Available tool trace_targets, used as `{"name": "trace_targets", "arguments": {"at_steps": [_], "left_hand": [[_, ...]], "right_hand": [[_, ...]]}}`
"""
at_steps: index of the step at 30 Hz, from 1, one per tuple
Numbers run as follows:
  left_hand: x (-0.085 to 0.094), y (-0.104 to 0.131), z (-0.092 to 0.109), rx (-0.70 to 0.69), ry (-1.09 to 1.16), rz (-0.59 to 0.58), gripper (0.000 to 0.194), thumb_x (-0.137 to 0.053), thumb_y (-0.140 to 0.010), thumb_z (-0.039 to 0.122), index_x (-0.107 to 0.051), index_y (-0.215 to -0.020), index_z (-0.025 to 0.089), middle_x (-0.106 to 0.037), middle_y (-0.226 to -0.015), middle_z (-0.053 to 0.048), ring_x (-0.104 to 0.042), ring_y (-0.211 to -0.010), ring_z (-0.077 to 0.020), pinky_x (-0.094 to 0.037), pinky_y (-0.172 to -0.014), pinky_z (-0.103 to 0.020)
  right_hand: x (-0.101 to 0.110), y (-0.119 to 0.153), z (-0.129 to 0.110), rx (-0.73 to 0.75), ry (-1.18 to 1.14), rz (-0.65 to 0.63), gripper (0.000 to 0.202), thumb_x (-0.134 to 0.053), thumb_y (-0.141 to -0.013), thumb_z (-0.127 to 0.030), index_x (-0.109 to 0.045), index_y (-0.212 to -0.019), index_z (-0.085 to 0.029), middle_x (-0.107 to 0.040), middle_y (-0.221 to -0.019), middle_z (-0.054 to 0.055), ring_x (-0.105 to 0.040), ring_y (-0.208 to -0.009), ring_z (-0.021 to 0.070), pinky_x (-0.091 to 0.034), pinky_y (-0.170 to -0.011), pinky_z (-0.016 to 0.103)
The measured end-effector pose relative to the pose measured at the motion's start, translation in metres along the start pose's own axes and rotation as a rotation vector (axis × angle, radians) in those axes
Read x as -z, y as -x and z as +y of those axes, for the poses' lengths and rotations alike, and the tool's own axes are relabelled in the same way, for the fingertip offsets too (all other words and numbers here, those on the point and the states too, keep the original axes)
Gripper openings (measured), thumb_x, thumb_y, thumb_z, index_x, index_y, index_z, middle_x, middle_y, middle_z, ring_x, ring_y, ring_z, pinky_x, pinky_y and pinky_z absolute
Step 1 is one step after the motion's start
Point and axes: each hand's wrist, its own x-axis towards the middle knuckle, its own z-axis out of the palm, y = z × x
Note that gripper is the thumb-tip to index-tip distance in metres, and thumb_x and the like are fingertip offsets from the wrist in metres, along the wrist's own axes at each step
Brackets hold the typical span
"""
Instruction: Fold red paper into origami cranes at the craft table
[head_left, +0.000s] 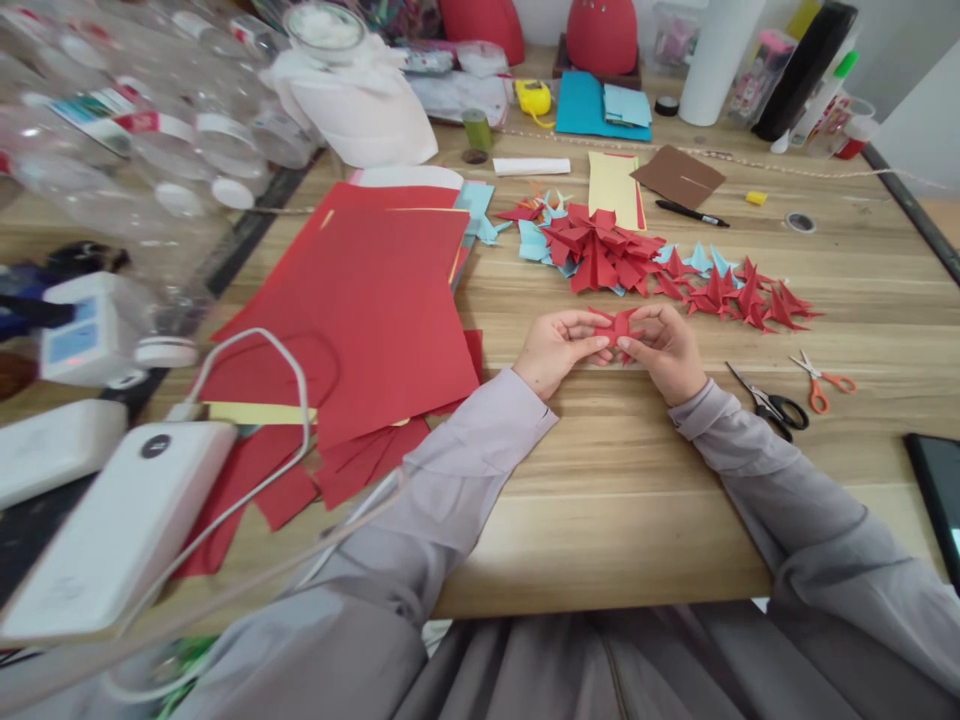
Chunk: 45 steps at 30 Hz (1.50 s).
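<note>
A small folded piece of red paper (616, 330) is held between both hands above the wooden table. My left hand (562, 347) pinches its left side between thumb and fingers. On its right side, my right hand (664, 347) grips it the same way, thumb in front. Just beyond the hands lies a pile of folded red paper pieces (600, 245), with light blue ones (534, 240) partly under it. More pointed red shapes (750, 295) trail off to the right. Large red sheets (397, 310) lie to the left of my left hand.
Black scissors (772, 405) and orange scissors (823, 382) lie right of my right hand, a phone (937, 490) at the right edge. A white power bank (124, 520) with a cable, plus plastic bottles (150, 130), occupy the left. A black pen (691, 213) lies beyond the pile.
</note>
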Motion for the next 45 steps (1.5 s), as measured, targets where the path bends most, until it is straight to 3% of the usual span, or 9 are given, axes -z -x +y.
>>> {"name": "trace_targets", "arguments": {"at_steps": [5, 11, 21, 26, 32, 37, 45], "left_hand": [[-0.0026, 0.0, -0.0031, -0.045, -0.069, 0.015, 0.034, -0.078, -0.059, 0.022, -0.063, -0.087, 0.01, -0.066, -0.064, -0.002, -0.063, -0.056, -0.0109, -0.055, -0.061, -0.026], [-0.0052, -0.0002, -0.0042, -0.082, -0.142, 0.042, 0.026, -0.075, -0.061, 0.016, -0.064, -0.084, 0.01, -0.063, -0.059, 0.0, -0.057, -0.049, -0.0074, -0.05, -0.054, -0.021], [-0.0007, -0.0003, 0.0014, -0.026, -0.075, -0.011, 0.032, -0.077, -0.059, 0.018, -0.064, -0.087, 0.01, -0.063, -0.059, 0.0, -0.06, -0.051, -0.0104, -0.051, -0.053, -0.024], [-0.0019, -0.0009, 0.0001, -0.045, -0.047, 0.043, 0.033, -0.077, -0.059, 0.02, -0.063, -0.087, 0.01, -0.061, -0.058, 0.003, -0.06, -0.051, -0.0093, -0.051, -0.054, -0.023], [-0.0018, -0.0007, -0.0006, -0.066, 0.013, 0.084, 0.036, -0.078, -0.056, 0.022, -0.063, -0.088, 0.012, -0.062, -0.062, 0.003, -0.061, -0.053, -0.0089, -0.052, -0.056, -0.024], [-0.0014, -0.0009, -0.001, -0.066, -0.001, 0.046, 0.038, -0.079, -0.054, 0.023, -0.063, -0.087, 0.011, -0.064, -0.062, 0.001, -0.061, -0.053, -0.0095, -0.052, -0.054, -0.023], [-0.0017, -0.0005, -0.0056, -0.083, -0.06, 0.046, 0.042, -0.081, -0.053, 0.026, -0.063, -0.087, 0.01, -0.066, -0.061, -0.001, -0.061, -0.052, -0.0107, -0.053, -0.056, -0.026]], "right_hand": [[0.0005, 0.0003, 0.0027, 0.008, 0.047, -0.015, 0.054, -0.082, -0.055, -0.043, -0.05, -0.093, -0.022, -0.063, -0.066, -0.004, -0.06, -0.055, 0.0116, -0.05, -0.053, 0.024], [0.0012, 0.001, 0.0026, 0.016, 0.055, -0.023, 0.052, -0.081, -0.057, -0.042, -0.052, -0.094, -0.022, -0.062, -0.065, -0.004, -0.06, -0.056, 0.012, -0.048, -0.054, 0.024], [0.0032, 0.001, 0.0001, -0.005, 0.013, -0.057, 0.053, -0.08, -0.057, -0.044, -0.052, -0.096, -0.022, -0.064, -0.068, -0.003, -0.062, -0.058, 0.0131, -0.051, -0.058, 0.027], [0.0013, 0.0005, 0.0005, 0.033, 0.019, -0.024, 0.056, -0.079, -0.059, -0.044, -0.049, -0.102, -0.024, -0.064, -0.067, -0.004, -0.063, -0.059, 0.014, -0.052, -0.059, 0.028], [0.0, -0.0016, 0.0019, 0.012, 0.008, 0.079, 0.041, -0.074, -0.065, -0.051, -0.05, -0.083, -0.022, -0.063, -0.063, -0.003, -0.061, -0.057, 0.0122, -0.049, -0.054, 0.025], [-0.0006, -0.0016, -0.001, -0.053, 0.117, -0.005, 0.039, -0.073, -0.063, -0.054, -0.06, -0.068, -0.018, -0.061, -0.058, -0.001, -0.056, -0.052, 0.0101, -0.048, -0.054, 0.025], [0.0032, -0.0038, 0.0026, -0.09, 0.095, -0.078, 0.039, -0.075, -0.06, -0.052, -0.062, -0.069, -0.017, -0.061, -0.057, -0.002, -0.056, -0.051, 0.0096, -0.048, -0.053, 0.024]]}}
